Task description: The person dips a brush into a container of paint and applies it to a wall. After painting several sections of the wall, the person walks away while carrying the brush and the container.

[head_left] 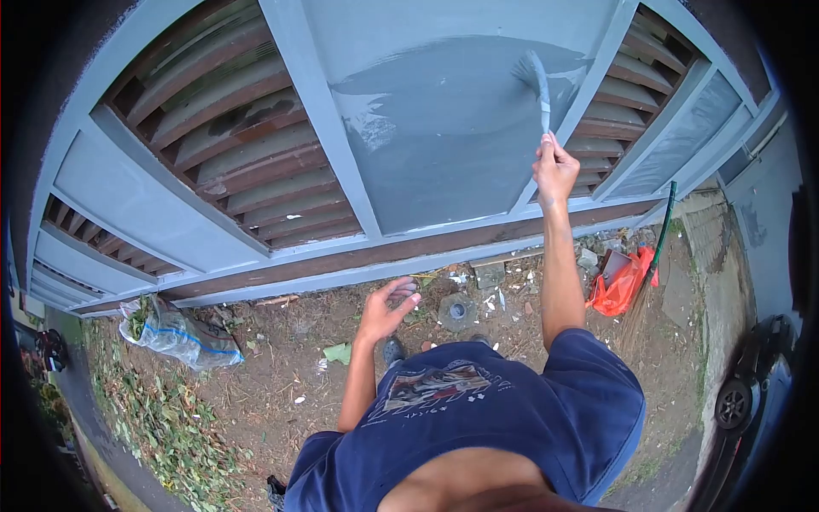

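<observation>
My right hand [554,173] grips the handle of a paintbrush [541,90], raised at the upper right of centre. The brush's bristles touch the wall panel [439,136], where darker, wet-looking grey paint covers much of the lighter blue-grey surface. Streaks of the lighter colour show at the panel's left and right edges. My left hand [391,307] hangs lower, over the ground in front of the wall, with its fingers loosely curled, apart and holding nothing. Below it to the right, a small round container [457,311] stands on the soil.
Brown louvres [247,128] flank the panel. A clear plastic sack [183,337] lies at the left. On the right are an orange-red bag [621,286] and a broom with a green handle [665,226]. A car [751,392] stands at the far right. Debris and leaves litter the ground.
</observation>
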Action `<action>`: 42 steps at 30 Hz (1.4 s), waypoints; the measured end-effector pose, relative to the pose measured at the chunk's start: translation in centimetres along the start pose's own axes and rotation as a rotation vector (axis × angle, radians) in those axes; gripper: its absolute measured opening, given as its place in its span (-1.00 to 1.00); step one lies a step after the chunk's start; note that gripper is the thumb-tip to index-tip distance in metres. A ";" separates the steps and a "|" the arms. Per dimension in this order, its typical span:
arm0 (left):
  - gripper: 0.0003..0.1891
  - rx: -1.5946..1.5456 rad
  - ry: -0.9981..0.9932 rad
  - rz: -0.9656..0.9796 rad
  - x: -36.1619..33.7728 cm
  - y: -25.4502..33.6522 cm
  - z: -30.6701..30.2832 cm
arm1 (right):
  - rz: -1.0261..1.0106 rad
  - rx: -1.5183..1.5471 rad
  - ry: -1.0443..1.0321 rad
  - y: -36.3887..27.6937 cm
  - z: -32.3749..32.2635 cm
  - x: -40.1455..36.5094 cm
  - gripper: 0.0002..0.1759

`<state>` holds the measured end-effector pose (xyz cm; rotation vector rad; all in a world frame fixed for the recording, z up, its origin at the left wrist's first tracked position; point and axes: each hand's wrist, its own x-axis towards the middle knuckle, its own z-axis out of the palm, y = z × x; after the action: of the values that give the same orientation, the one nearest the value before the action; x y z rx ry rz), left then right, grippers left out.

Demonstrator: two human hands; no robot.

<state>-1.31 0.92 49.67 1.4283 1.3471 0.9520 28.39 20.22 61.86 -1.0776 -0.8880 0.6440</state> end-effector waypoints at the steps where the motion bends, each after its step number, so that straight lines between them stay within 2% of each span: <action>1: -0.52 0.001 -0.002 -0.002 -0.1 0.1 0.1 | 0.025 0.003 0.046 0.2 -1.4 1.3 -0.60; 4: -0.52 -0.007 -0.011 0.011 -0.5 0.4 0.1 | 0.072 0.022 0.114 0.0 -1.6 1.7 -0.60; 7: -0.51 0.011 -0.011 0.010 -1.2 0.6 0.2 | 0.112 0.028 0.126 0.1 3.9 -3.0 -0.61; 8: -0.51 0.013 -0.004 0.013 -1.4 0.7 0.1 | 0.112 0.084 0.075 1.1 6.2 -5.0 -0.61; 10: -0.51 0.022 0.015 0.006 -2.2 0.7 -0.1 | -0.003 -0.030 -0.039 4.4 10.1 -8.7 -0.62; 13: -0.50 -0.049 0.073 0.020 -3.2 0.2 -1.0 | 0.106 -0.053 -0.249 6.9 13.2 -14.4 -0.63; 14: -0.50 -0.052 0.083 0.013 -3.5 -0.2 -1.2 | 0.147 -0.052 -0.310 7.4 13.3 -16.1 -0.63; 15: -0.50 -0.051 0.101 -0.010 -3.8 -0.5 -1.4 | 0.275 0.007 -0.356 7.0 13.1 -17.6 -0.62; 16: -0.51 -0.049 0.119 -0.028 -3.9 -0.8 -1.6 | 0.277 0.005 -0.364 6.8 12.8 -18.6 -0.62; 18: -0.51 -0.055 0.127 -0.023 -4.1 -1.3 -2.1 | 0.606 0.008 -0.402 6.7 12.0 -19.3 -0.62; 22: -0.53 -0.045 0.117 -0.018 -4.4 -1.9 -2.5 | 0.658 -0.018 -0.498 3.8 11.8 -18.3 -0.63; 25: -0.55 -0.017 0.077 -0.007 -3.8 -1.9 -2.7 | 0.482 0.128 -0.498 -2.1 13.2 -16.4 -0.60; 29: -0.53 -0.013 0.062 0.029 -3.6 -1.3 -2.7 | 0.126 0.252 -0.496 -10.9 16.4 -11.3 -0.60; 32: -0.52 -0.022 0.077 0.034 -3.5 -1.4 -2.6 | -0.164 0.264 -0.512 -14.4 17.9 -8.5 -0.60; 33: -0.51 -0.025 0.096 0.039 -3.5 -1.4 -2.5 | -0.174 0.264 -0.518 -14.3 17.9 -8.1 -0.60; 36: -0.51 -0.040 0.102 0.066 -3.3 -2.3 -2.1 | -0.124 0.142 -0.531 -10.9 17.6 -7.5 -0.59; 38: -0.51 -0.050 0.101 0.062 -3.5 -2.0 -1.7 | -0.066 -0.002 -0.586 -4.3 16.6 -8.2 -0.57; 40: -0.53 -0.039 0.054 0.045 -3.6 -1.6 -1.8 | 0.068 -0.072 -0.579 1.5 14.6 -11.3 -0.64; 42: -0.53 -0.025 0.062 0.038 -3.8 -1.7 -1.9 | 0.287 -0.172 -0.569 6.6 12.2 -14.5 -0.64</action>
<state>-4.03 -2.65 48.80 1.4202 1.3533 1.0417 10.35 16.47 53.93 -1.2091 -1.3052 1.1656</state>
